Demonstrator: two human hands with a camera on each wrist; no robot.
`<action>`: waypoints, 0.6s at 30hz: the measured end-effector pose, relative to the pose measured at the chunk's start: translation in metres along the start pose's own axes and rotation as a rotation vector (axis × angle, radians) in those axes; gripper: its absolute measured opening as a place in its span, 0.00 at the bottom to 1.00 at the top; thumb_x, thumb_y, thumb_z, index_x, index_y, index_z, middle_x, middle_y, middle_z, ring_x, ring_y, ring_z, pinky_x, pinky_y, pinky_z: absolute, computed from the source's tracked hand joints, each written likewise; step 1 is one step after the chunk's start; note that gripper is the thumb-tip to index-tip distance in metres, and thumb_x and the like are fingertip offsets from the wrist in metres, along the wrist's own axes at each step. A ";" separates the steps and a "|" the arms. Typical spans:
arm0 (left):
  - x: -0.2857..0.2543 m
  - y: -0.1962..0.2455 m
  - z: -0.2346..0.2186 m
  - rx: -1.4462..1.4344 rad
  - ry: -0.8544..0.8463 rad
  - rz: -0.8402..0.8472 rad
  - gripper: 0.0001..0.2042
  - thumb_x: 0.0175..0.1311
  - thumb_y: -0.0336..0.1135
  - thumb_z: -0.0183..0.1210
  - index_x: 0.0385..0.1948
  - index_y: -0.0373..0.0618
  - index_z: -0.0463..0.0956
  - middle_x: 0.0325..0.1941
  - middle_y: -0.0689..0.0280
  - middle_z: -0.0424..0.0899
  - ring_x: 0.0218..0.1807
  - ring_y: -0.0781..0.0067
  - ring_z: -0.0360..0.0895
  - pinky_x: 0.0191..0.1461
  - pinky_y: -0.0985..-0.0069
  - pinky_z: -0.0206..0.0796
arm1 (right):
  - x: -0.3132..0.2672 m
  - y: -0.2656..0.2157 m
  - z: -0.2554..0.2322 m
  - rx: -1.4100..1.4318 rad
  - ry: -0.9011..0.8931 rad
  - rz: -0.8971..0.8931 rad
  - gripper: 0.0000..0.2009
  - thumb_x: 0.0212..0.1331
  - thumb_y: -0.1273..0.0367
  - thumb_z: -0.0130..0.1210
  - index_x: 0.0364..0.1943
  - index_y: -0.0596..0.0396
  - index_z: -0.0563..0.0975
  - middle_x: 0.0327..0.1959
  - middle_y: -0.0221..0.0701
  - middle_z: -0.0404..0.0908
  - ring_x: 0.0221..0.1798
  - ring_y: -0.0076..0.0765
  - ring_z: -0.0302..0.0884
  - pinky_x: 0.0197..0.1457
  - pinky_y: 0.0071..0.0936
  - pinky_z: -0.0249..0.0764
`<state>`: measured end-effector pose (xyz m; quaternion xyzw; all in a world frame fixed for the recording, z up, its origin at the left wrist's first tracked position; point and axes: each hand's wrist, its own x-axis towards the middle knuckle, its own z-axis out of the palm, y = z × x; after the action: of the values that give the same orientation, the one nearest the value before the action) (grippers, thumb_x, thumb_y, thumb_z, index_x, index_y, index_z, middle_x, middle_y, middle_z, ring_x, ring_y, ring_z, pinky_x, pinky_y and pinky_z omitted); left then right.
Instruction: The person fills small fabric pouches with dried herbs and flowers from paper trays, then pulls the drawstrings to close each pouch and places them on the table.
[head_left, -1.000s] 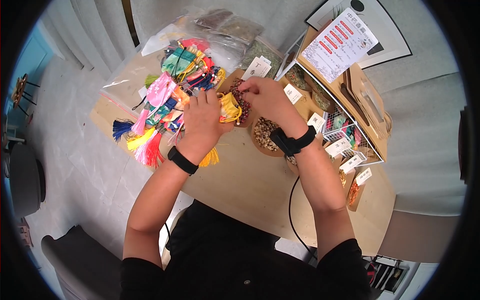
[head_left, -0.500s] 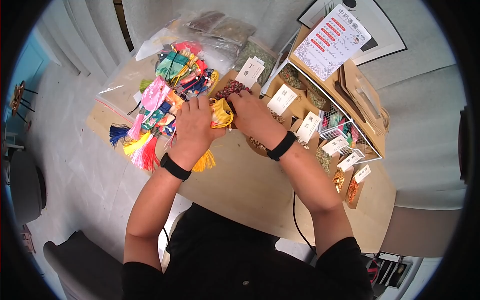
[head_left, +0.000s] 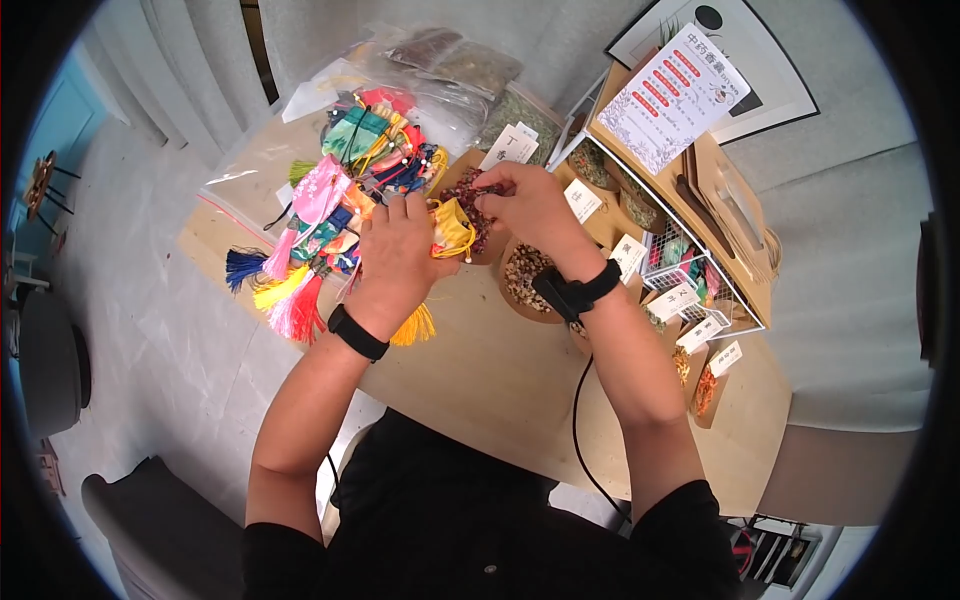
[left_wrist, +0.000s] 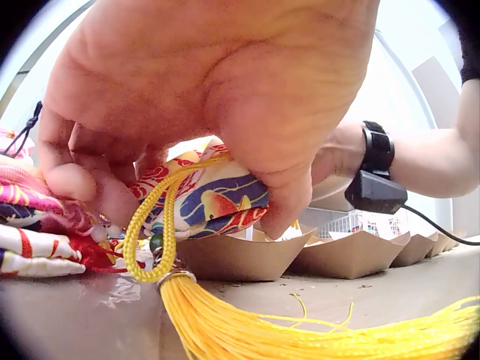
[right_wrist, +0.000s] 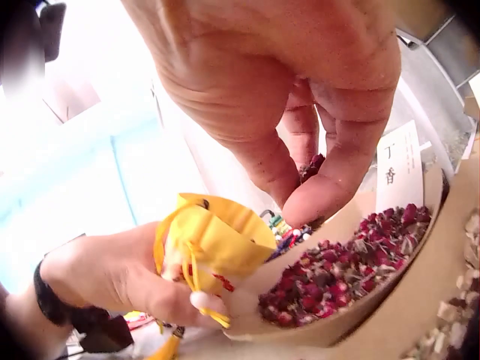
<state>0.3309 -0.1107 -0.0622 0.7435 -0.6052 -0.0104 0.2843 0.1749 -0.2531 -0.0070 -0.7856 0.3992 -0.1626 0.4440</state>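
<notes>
Dried dark red material (right_wrist: 311, 166) is being pinched between the thumb and fingertips of the right hand (right_wrist: 289, 82), above a paper tray (right_wrist: 330, 330) of dried red buds (right_wrist: 322, 281). The most recent change is being inferred from this pinch: a small portion is being held apart from the heap and outside the yellow-topped pouch (right_wrist: 217, 244). The pouch is being gripped by the left hand (left_wrist: 217, 75), its thumb on one side and its fingers curled on the other, and is being kept just beside the tray. From the pouch's patterned lower part, a yellow tassel (left_wrist: 255, 330) is being trailed across the table (head_left: 470, 370). Farther out, more tasselled pouches (head_left: 318, 190) are being heaped on the left; a tray of pale pieces (head_left: 523, 278) is being shown on the right.
</notes>
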 end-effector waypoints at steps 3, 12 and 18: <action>0.004 0.007 0.001 0.030 0.008 -0.019 0.36 0.39 0.46 0.82 0.49 0.41 0.71 0.47 0.55 0.78 0.51 0.49 0.79 0.52 0.56 0.73 | -0.005 -0.025 -0.008 0.080 -0.065 0.021 0.11 0.62 0.74 0.66 0.47 0.64 0.84 0.36 0.32 0.88 0.34 0.22 0.84 0.37 0.23 0.82; 0.006 0.018 0.003 0.014 0.006 -0.051 0.38 0.39 0.46 0.83 0.49 0.42 0.69 0.49 0.55 0.77 0.52 0.49 0.78 0.52 0.57 0.74 | -0.010 -0.017 0.001 -0.045 -0.101 -0.105 0.16 0.62 0.72 0.63 0.52 0.65 0.84 0.41 0.38 0.89 0.42 0.30 0.87 0.47 0.27 0.82; 0.006 0.013 0.005 -0.011 0.019 -0.023 0.37 0.40 0.44 0.83 0.51 0.42 0.69 0.49 0.55 0.76 0.52 0.49 0.77 0.52 0.57 0.73 | -0.011 -0.021 -0.005 0.101 -0.024 -0.018 0.17 0.63 0.70 0.63 0.53 0.66 0.83 0.42 0.45 0.91 0.43 0.40 0.90 0.49 0.32 0.83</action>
<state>0.3190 -0.1190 -0.0585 0.7490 -0.5937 -0.0098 0.2939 0.1746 -0.2413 0.0146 -0.7677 0.3779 -0.1770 0.4864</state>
